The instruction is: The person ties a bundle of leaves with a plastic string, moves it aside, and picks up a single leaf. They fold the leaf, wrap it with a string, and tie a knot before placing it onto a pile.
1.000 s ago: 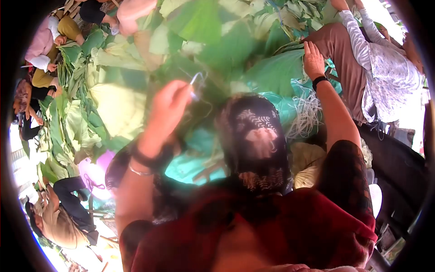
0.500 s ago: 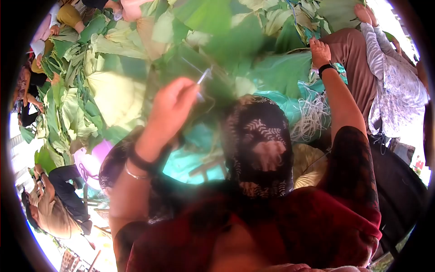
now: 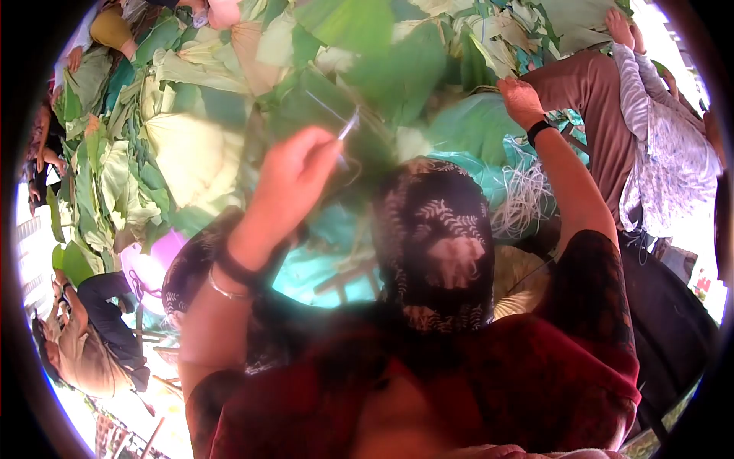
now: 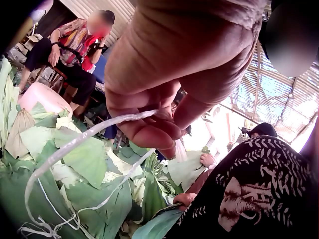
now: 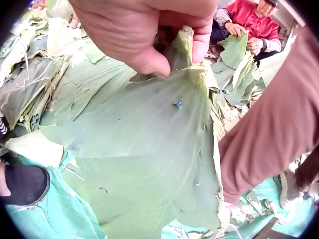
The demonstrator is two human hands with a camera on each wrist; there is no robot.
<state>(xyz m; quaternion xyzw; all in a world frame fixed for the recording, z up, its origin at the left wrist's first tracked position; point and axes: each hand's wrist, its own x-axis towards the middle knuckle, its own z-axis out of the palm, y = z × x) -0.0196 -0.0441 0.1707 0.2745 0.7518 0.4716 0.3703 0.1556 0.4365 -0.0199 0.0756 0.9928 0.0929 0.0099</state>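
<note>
In the head view my left hand (image 3: 294, 172) pinches a white plastic string (image 3: 349, 124) between thumb and fingers. The left wrist view shows that string (image 4: 82, 137) looping down from the fingers, its frayed end lying over green leaves. My right hand (image 3: 523, 103) is out to the right, beside another person's brown-trousered knee. Seen from the right wrist, the right hand (image 5: 144, 32) grips the stubby stem end of a large folded lotus leaf (image 5: 134, 144). That leaf spreads out broad and green below the thumb. Part of the right fingers is hidden behind the stub.
Heaped lotus leaves (image 3: 191, 161) cover the ground ahead. A tangle of white strings (image 3: 524, 191) lies on teal sheeting (image 3: 325, 271). My patterned black knee (image 3: 432, 237) stands between my arms. A person in brown trousers (image 3: 589, 99) sits close on the right; others sit on the left.
My right hand moved right, then back a little left, and its fingers went from straight to curled. The left hand keeps the string, whose tip shifted slightly right.
</note>
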